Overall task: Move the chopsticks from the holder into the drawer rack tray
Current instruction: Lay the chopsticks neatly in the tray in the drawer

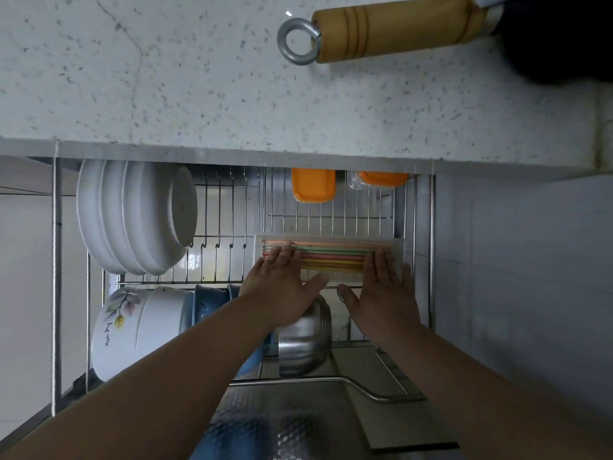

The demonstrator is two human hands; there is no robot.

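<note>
Speckled white stone counter [199, 78] filling top half, edge running across mid-frame. Wooden handle [394, 29] w/ metal ring [298, 41] lying on it top right, dark pan body [564, 38] cut off at corner. Grey-white tiled floor [524, 260] showing on right side, pale panel [23, 260] sitting on left. Embossed steel front [282, 423] w/ bar handle [331, 381] showing at bottom centre. Light coming in soft and dim, cool tone, no hard shadows; small glare spot sitting on counter near ring. Frame edges blurring slightly.
</note>
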